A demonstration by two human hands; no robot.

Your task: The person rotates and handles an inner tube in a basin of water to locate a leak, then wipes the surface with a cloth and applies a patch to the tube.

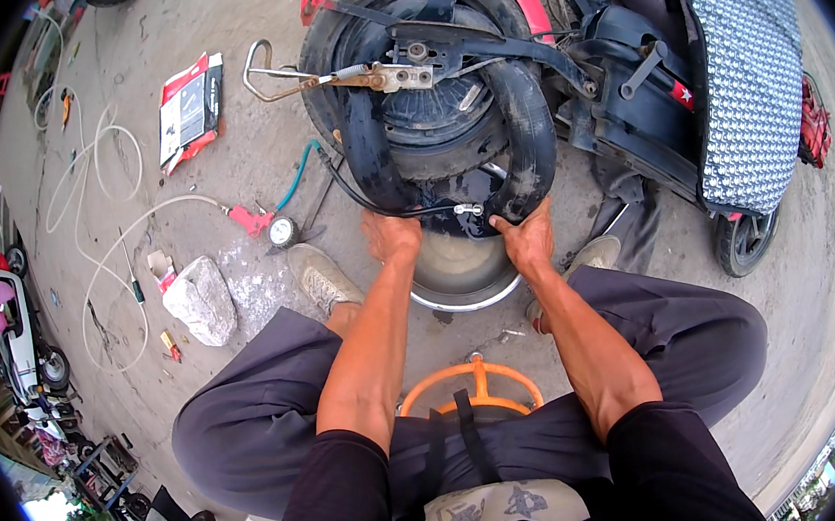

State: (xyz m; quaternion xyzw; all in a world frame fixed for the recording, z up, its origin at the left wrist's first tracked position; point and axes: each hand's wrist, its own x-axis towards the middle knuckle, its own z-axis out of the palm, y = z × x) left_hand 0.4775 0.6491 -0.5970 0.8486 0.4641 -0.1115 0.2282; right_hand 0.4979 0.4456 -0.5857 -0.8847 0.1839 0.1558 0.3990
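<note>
At one basin [467,305], two hands [392,235] [531,236], probably one tube [529,139]

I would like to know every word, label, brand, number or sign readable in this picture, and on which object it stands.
No word or number is clear enough to quote.
Red, white and black package: printing, too small to read.
Gauge: dial marks, too small to read.
Red sticker on the bike: white star, no readable words.
Black tube, held by the left hand and right hand: no readable text.

bare forearms [371,350] stretched forward, angled inward; left grip [393,236], right grip [530,238] both curled
</note>
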